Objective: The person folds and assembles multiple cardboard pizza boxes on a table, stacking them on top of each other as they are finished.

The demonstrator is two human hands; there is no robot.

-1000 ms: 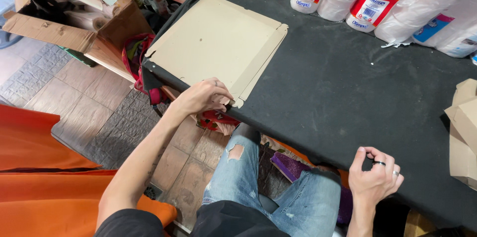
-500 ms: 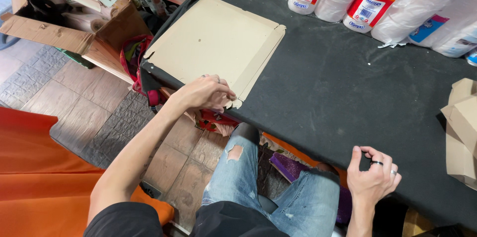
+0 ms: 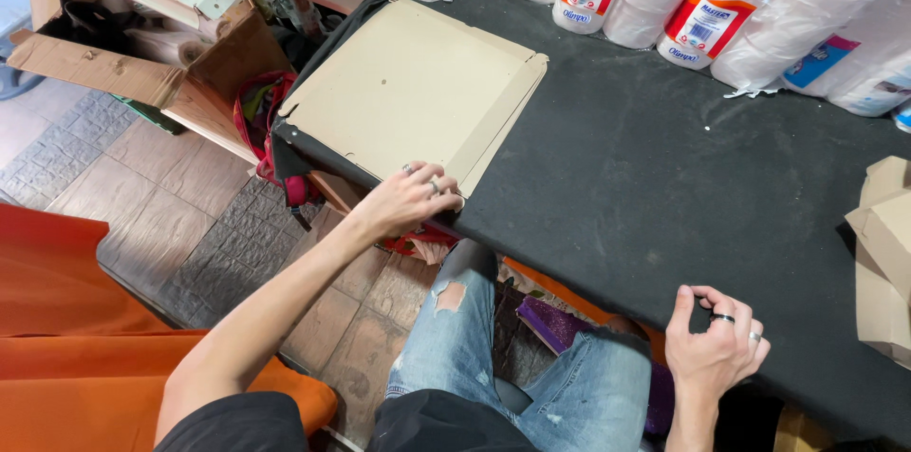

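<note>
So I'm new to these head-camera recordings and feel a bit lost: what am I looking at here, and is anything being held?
No machine here: a seated person wears a camera on the head, looking down at their own bare hands. The left hand rests its fingers on the near corner of a flat cardboard sheet lying on a black table. The right hand hangs curled at the table's near edge, apparently holding nothing. Wrapped paper rolls line the far side; folded cardboard lies at the right.
</note>
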